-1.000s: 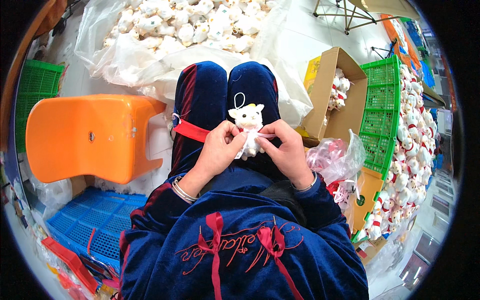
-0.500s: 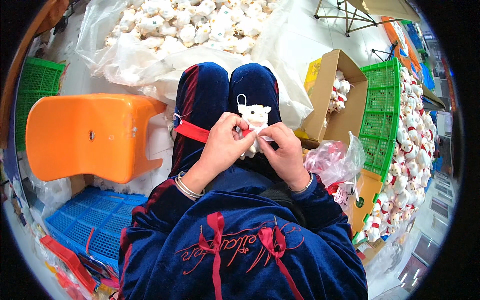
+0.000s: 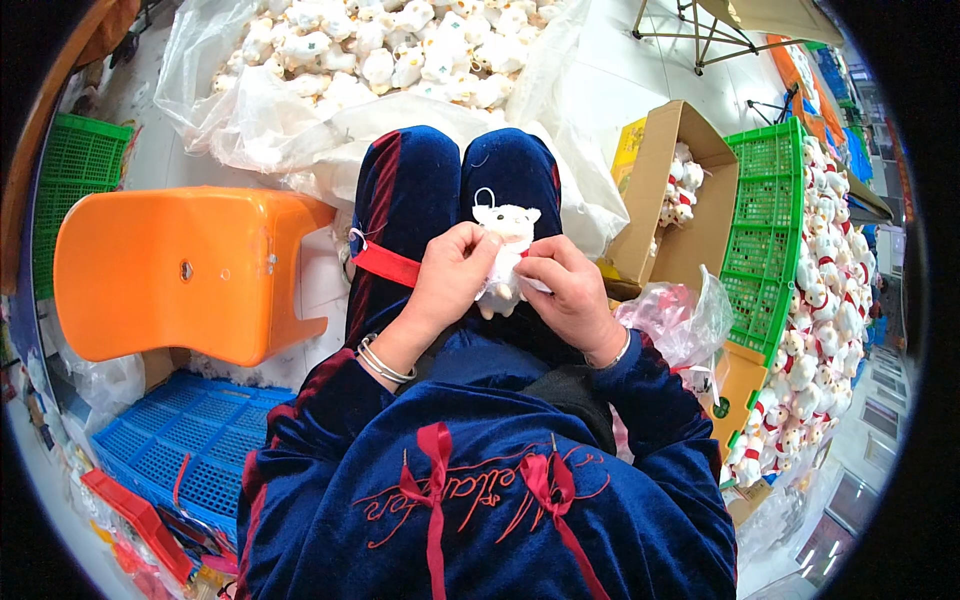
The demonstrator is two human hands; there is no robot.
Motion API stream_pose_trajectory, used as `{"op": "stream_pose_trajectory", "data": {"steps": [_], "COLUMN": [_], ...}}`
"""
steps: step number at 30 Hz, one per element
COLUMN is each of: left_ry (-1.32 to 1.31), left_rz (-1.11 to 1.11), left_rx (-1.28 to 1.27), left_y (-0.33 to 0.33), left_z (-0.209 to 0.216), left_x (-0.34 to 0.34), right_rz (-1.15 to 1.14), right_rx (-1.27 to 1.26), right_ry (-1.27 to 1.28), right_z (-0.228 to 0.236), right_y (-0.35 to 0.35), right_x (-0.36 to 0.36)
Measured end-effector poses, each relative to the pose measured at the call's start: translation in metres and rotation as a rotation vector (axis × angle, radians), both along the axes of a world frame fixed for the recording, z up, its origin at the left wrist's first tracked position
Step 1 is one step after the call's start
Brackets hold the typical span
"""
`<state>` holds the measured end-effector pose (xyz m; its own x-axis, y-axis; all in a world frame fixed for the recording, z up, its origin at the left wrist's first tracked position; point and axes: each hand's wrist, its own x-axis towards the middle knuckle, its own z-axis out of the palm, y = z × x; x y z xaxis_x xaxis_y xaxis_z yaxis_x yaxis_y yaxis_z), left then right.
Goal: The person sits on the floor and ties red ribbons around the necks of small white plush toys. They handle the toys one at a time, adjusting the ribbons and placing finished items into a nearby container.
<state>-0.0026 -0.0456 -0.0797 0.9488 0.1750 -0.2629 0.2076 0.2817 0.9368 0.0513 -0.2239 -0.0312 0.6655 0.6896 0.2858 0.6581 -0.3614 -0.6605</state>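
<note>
Above my thighs, a small white plush animal toy [image 3: 507,224] stands upright between my hands, a thin white loop rising from its head. My left hand [image 3: 452,275] is closed on the toy's side near the neck, thumb and forefinger pinched together. On the other side, my right hand [image 3: 570,292] pinches at the neck, where a bit of red ribbon shows at its fingertips. Part of the neck is covered by my fingers. Across my left thigh lies a wider red strip [image 3: 386,263] with a white tie at its end.
Ahead, a large clear plastic sheet [image 3: 250,130] holds many white plush toys. An orange stool [image 3: 160,275] stands at left above a blue crate [image 3: 185,420]. At right are a cardboard box [image 3: 632,225] with toys, a plastic bag [image 3: 680,315] and a green crate [image 3: 762,240] beside heaped red-collared toys [image 3: 822,300].
The red ribbon that showed at the toy's front is now mostly out of sight, with a bit left by my right fingertips. My hands sit slightly further apart, baring more of the toy's belly.
</note>
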Motion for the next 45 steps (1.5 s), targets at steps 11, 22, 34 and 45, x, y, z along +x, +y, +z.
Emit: {"op": "stream_pose_trajectory", "data": {"steps": [11,22,34,45], "left_ry": [-0.105,-0.051,-0.341,-0.345], "left_rz": [0.257,0.112,0.065,0.037], "left_rx": [0.038,0.056,0.401,0.408], "left_y": [0.030,0.017,0.009,0.005], "left_z": [-0.007,0.020,0.042,0.037], "left_x": [0.031,0.018,0.006,0.004], "right_rz": [0.150,-0.476,-0.555,-0.415], "right_rx": [-0.065,-0.039,-0.067,0.003], "right_ry": [-0.200,0.417,0.795,0.757], "right_z": [0.020,0.066,0.072,0.042], "right_y": [0.051,0.036,0.042,0.026], "right_x": [0.060,0.042,0.029,0.028]}}
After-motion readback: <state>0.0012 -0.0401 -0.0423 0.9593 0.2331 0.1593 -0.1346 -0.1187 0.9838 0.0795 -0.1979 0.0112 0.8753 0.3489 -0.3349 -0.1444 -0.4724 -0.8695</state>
